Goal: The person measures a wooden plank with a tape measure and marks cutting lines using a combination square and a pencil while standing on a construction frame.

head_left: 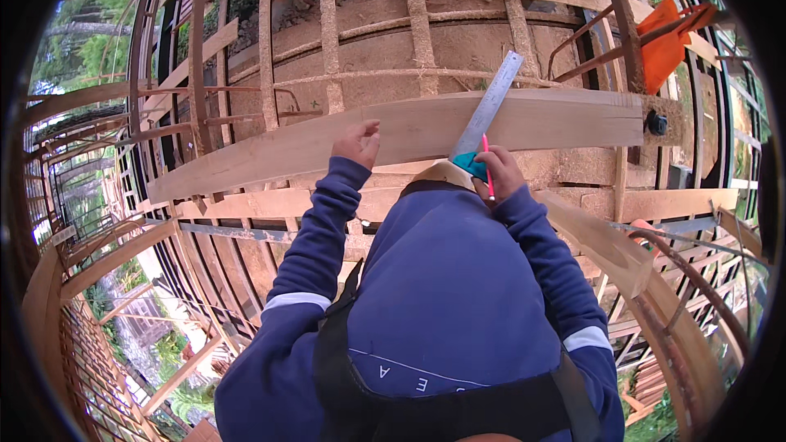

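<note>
A long, pale wooden board (pixel 565 119) lies crosswise in front of me. Across its right half slants a try square with a ruled steel blade (pixel 496 96) and a teal handle (pixel 468 165) at the board's near edge. My right hand (pixel 506 173) is closed around a pink pencil (pixel 489 165), which points away from me, next to the teal handle. Whether those fingers also press on the handle, I cannot tell. Over the board's near edge, left of the square, my left hand (pixel 358 146) is held with its fingers loosely apart and nothing in them.
Sawdust-covered slats (pixel 329 33) of a timber frame run beyond the board. A small black object (pixel 656 123) sits at the board's right end. An orange cloth (pixel 663 45) hangs by rusty bars at the far right. Another plank (pixel 606 241) slants down at near right.
</note>
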The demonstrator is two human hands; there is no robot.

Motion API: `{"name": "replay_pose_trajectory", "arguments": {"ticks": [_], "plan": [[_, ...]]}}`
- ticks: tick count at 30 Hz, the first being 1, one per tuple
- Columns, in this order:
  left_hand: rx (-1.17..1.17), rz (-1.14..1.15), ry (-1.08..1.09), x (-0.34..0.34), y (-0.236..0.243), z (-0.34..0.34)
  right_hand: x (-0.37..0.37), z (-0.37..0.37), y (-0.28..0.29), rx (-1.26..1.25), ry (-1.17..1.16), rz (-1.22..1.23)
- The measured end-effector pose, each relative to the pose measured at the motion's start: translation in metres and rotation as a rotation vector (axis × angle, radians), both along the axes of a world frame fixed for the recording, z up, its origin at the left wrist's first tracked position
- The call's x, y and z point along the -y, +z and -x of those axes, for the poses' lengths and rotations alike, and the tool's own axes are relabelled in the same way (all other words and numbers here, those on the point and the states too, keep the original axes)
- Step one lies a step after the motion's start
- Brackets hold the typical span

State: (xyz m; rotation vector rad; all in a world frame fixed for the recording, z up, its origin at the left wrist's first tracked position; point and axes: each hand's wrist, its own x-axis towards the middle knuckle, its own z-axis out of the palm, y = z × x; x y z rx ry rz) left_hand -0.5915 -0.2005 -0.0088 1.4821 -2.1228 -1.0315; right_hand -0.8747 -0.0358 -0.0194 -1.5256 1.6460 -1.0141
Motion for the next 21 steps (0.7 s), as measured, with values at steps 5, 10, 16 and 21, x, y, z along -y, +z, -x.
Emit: {"name": "replay_pose_trajectory", "arguments": {"ticks": [5, 10, 16, 21], "plan": [[0.090, -0.054, -0.065, -0.033, -0.003, 0.000, -0.017, -0.060, -0.027, -0.055, -0.050, 0.022], [0.151, 0.115, -0.068, -0.026, -0.019, -0.048, -0.015, -0.104, -0.031, -0.044, -0.033, -0.030], [0.264, 0.299, -0.205, 0.036, -0.038, -0.090, 0.017, -0.165, -0.032, -0.053, -0.157, 0.005], [0.222, 0.442, -0.387, 0.069, -0.054, -0.095, 0.021, -0.216, -0.040, -0.105, -0.227, 0.021]]}}
